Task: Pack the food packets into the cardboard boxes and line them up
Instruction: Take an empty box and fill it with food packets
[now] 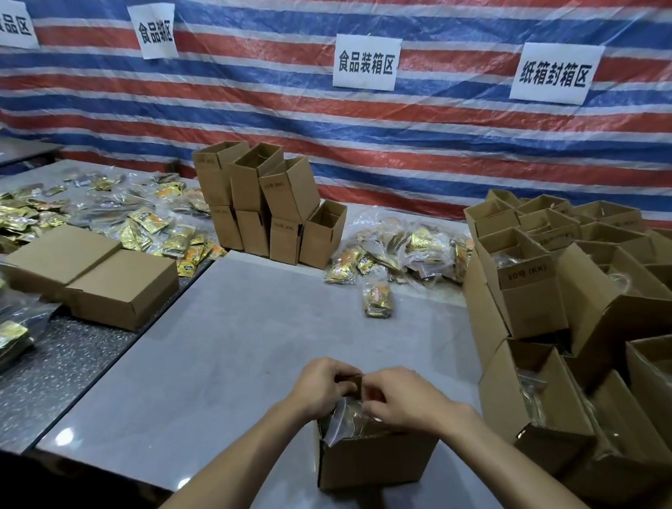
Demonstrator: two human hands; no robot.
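A small cardboard box [376, 460] stands open near the front edge of the pale grey tabletop [223, 357], with both bare forearms reaching over it from below. The left grip [322, 387] and the right grip [400, 400] meet above the box's open top, fingers curled, pinching its upright far flap [355, 378] between them. A clear bag of packets [344, 413] sits inside the box, its plastic rising a little above the near rim. Farther back on the same tabletop lies a single bag of gold packets [377, 300], apart from a loose heap of bagged packets [400, 253] behind it. To the right, rows of open boxes [553, 266] crowd together, several showing plastic inside. At the back, against the wall, empty boxes [258, 204] are stacked two high with their openings up, one tilted. On the darker speckled tabletop [60, 366] to the left, two shut boxes [94, 274] lie side by side and touching, with scattered gold packets [150, 229] behind them. A red, white and blue striped tarp [437, 140] covers the wall, with white paper signs [365, 62] printed in black characters fixed to it.
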